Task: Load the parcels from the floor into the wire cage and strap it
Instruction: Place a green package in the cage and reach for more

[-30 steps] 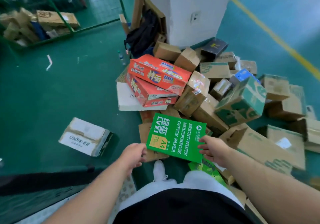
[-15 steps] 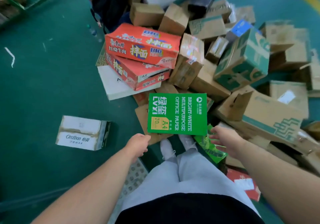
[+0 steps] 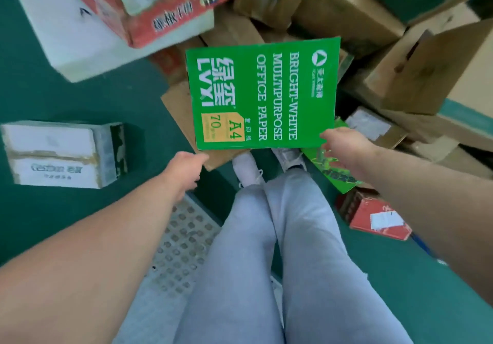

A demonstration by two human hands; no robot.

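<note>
Ream location: green ream of A4 office paper sits at the near edge of the parcel heap on the floor. Its printed face is up and it rests partly on a flat brown carton. The wire cage is not in my view.
Left hand: left hand is at the ream's near left corner, knuckles up and fingers curled. I cannot tell whether the tips are clamped on the ream or only touch the carton beneath.
Right hand: right hand meets the near right corner, with fingertips at the edge. Their undersides are hidden, so I cannot tell if they pinch it.
Why both hands: one is at each near corner, I judge, because a ream is dense and slick, and a two-corner lift keeps it level.
Why this parcel: it lies on top, nearest the white shoes, and clear of the red noodle cartons stacked behind.
Ream looks: flat rectangle in a glossy green wrapper, with white lettering "BRIGHT-WHITE MULTIPURPOSE OFFICE PAPER" and a yellow A4 patch. The wrapper looks intact and the corners square.
Nearby: green printed packet lies just beneath the right hand. White Cestbon box stands apart to the left on the green floor.
Stage: early, I judge. The heap is large and strapping is far off.
</note>
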